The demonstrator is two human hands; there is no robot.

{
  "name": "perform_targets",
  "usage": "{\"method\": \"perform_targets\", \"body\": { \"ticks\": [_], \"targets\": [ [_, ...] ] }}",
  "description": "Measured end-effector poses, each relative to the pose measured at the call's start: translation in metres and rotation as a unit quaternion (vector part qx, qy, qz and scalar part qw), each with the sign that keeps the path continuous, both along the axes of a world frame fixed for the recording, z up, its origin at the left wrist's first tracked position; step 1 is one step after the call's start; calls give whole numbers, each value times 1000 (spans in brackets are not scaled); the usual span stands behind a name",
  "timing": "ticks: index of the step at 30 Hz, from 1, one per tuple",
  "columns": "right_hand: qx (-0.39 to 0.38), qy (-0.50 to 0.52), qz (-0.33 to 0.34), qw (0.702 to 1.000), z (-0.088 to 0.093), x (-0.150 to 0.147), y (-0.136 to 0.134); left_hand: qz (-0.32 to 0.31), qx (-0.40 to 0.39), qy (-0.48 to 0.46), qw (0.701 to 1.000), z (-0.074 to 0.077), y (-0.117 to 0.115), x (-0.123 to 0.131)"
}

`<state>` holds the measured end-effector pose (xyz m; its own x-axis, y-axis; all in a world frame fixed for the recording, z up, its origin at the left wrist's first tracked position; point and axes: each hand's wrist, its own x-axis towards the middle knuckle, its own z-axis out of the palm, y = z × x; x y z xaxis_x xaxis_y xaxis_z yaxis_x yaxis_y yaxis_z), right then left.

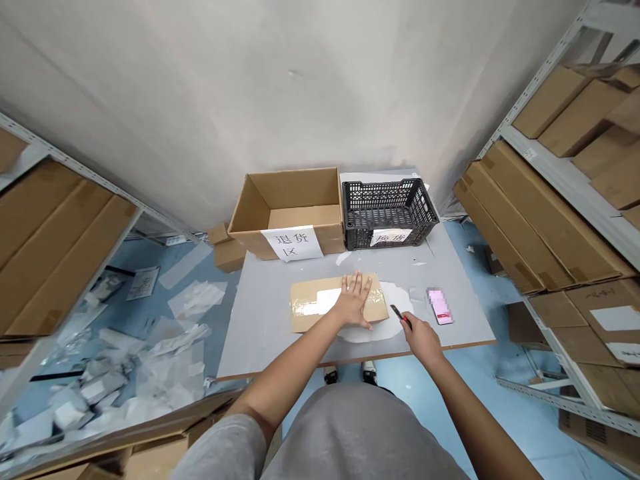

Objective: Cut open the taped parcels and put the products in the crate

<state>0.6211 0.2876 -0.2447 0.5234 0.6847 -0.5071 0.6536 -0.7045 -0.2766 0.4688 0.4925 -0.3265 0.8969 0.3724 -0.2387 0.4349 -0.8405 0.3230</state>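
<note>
A taped cardboard box (305,303) with a white label lies on the grey table (260,333) in front of me. My left hand (354,301) rests on its top with the fingers spread. To the right of the box, my right hand (423,339) is wrapped round a black utility knife (399,313) with a red part near my thumb. The knife points up and left, toward the box's right end, without touching it. Under and beside the box lies a white patch (395,297) on the tabletop.
Behind stand an open carton (295,217) with a paper sign and a black plastic crate (385,207). A phone (440,307) lies at the right. Shelves of cartons (545,220) flank the table. Packaging scraps (165,367) litter the floor at left.
</note>
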Motion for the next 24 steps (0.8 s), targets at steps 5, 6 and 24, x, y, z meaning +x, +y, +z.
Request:
{"method": "perform_targets", "body": {
  "ticks": [5,6,24],
  "targets": [
    [93,21,-50,994,-9,27,4,13,-24,37,999,14,18,8],
    [112,35,-59,991,-11,30,5,11,-22,29,999,16,18,7],
    [287,24,111,951,32,-8,41,103,-21,-227,968,47,-6,-128]
  ]
}}
